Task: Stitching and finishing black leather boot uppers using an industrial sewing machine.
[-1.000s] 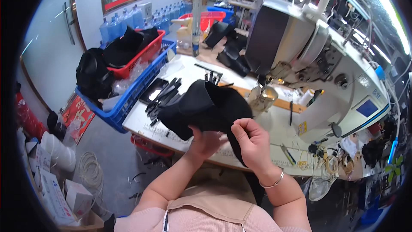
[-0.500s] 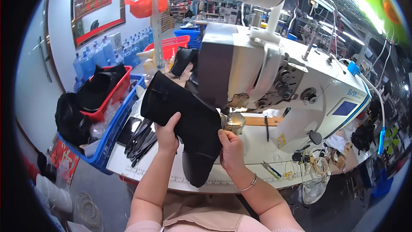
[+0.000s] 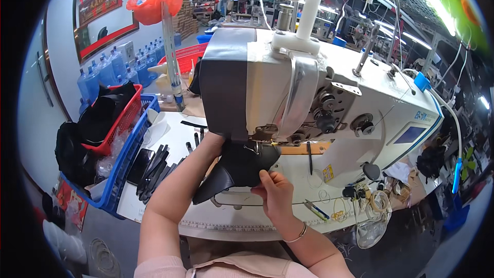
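Note:
A black boot upper lies under the needle area of the white sewing machine, its smooth toe part pointing toward the lower left. My right hand pinches the near edge of the upper between thumb and fingers, just right of the toe part. My left arm reaches in past the toe to the far side of the upper. Only the wrist end of my left hand shows; the fingers are hidden behind the grey machine head. The shaft of the upper is also mostly hidden there.
Black strips and a dark phone lie on the left of the white table. Beyond the edge, a blue crate holds a red basket with black pieces. A green-blue snipper and a black pen rest at right.
The boot upper has gone from being held up before the machine to lying under its needle area. My left hand has moved forward behind the machine head; my right still pinches the edge.

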